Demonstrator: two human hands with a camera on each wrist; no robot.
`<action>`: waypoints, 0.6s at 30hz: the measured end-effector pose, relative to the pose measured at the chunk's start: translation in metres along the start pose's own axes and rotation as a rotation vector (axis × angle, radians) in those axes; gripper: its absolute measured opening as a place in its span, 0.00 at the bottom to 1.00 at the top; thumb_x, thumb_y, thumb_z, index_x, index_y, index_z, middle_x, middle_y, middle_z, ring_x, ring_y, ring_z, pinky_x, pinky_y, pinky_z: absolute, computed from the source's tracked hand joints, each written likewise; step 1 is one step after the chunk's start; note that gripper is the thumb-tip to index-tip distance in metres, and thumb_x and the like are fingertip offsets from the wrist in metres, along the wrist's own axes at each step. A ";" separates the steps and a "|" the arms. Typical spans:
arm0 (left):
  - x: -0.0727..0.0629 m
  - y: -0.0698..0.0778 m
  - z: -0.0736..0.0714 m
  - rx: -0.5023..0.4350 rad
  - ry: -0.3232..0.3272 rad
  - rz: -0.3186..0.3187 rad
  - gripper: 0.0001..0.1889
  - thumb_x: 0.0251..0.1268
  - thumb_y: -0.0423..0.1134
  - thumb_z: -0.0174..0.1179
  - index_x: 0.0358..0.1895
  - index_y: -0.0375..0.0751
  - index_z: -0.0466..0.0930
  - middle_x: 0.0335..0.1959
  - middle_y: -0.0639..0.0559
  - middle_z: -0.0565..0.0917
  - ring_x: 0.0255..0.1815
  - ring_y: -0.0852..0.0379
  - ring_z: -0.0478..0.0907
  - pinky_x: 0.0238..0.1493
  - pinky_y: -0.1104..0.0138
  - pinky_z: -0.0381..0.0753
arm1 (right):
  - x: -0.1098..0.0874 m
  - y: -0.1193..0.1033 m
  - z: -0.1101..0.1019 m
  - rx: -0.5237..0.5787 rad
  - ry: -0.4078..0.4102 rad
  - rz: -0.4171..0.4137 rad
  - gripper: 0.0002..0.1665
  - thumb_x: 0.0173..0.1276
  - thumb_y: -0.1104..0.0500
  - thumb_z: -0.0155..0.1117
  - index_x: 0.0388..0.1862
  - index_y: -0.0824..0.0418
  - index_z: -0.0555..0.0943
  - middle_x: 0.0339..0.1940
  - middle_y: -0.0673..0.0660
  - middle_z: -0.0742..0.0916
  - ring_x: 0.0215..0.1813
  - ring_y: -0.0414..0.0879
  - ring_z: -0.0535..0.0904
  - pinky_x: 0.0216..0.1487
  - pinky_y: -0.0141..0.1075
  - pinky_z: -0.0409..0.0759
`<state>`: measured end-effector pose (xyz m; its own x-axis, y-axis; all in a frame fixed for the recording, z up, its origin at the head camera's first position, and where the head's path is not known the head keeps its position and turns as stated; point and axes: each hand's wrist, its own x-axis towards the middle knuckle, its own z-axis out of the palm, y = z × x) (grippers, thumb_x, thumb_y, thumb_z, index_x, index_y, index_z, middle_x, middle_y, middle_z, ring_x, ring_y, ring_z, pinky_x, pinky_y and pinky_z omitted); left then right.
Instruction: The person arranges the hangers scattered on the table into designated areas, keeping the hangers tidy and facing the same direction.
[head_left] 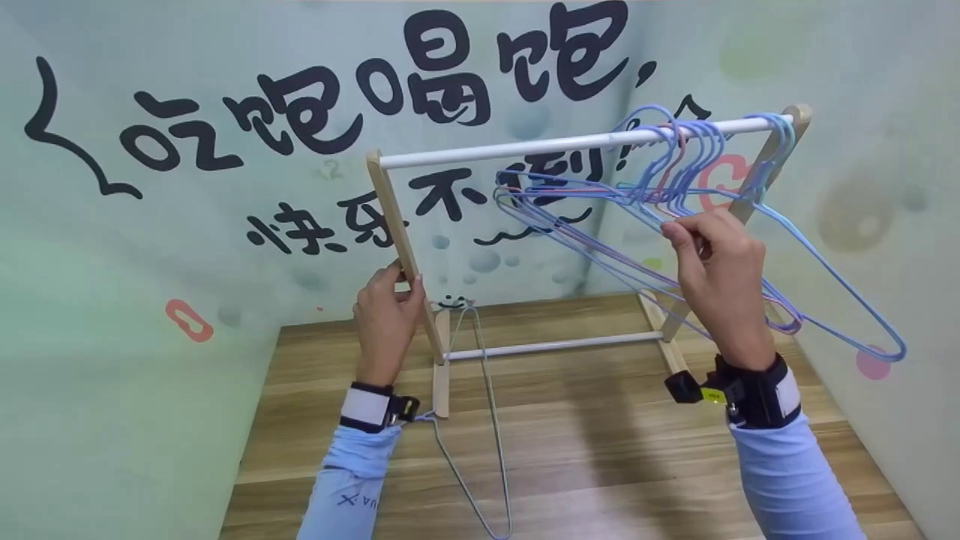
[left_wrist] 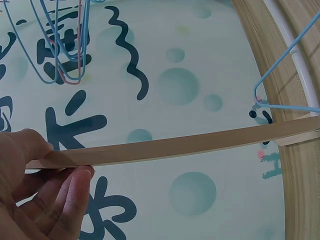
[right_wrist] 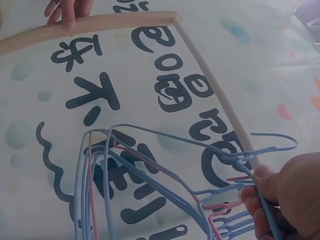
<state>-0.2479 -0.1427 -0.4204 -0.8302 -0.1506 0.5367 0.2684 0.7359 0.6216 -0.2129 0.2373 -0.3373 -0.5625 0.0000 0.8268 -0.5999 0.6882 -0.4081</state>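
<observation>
A small clothes rack with a white top rail (head_left: 495,152) stands on the table, several blue hangers and a pink one hanging toward its right end. My left hand (head_left: 386,319) grips the rack's left wooden post (head_left: 391,214), thumb and fingers on opposite sides, as the left wrist view also shows. With thumb and fingers, my right hand (head_left: 724,277) pinches the shoulder wire of a blue hanger (right_wrist: 267,215). In the right wrist view that hanger's hook lies across the rail; whether it bears on it, I cannot tell. The right hand hides part of the hangers.
A loose hanger (head_left: 491,397) lies by the rack's left foot, near my left wrist, its hook end at the foot. A white lower bar (head_left: 555,346) joins the rack's sides. Behind stands a printed backdrop (head_left: 225,247); the wood-patterned tabletop (head_left: 570,465) extends in front.
</observation>
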 end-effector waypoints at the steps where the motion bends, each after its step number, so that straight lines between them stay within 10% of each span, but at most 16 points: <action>1: 0.000 0.000 0.000 -0.001 -0.001 -0.001 0.14 0.70 0.37 0.65 0.53 0.32 0.83 0.43 0.41 0.86 0.34 0.51 0.88 0.37 0.58 0.86 | 0.001 0.000 0.000 0.004 0.004 0.006 0.09 0.73 0.65 0.66 0.35 0.72 0.85 0.24 0.60 0.78 0.29 0.46 0.68 0.31 0.30 0.62; 18: 0.000 0.000 -0.001 -0.001 -0.015 -0.015 0.16 0.71 0.38 0.64 0.56 0.32 0.82 0.44 0.41 0.86 0.36 0.50 0.88 0.39 0.58 0.87 | 0.001 0.005 0.008 0.010 -0.035 0.052 0.10 0.73 0.62 0.66 0.36 0.69 0.87 0.25 0.59 0.79 0.30 0.44 0.68 0.32 0.31 0.61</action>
<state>-0.2477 -0.1435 -0.4202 -0.8413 -0.1517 0.5189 0.2563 0.7333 0.6298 -0.2213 0.2351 -0.3420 -0.6128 0.0098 0.7902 -0.5748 0.6807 -0.4542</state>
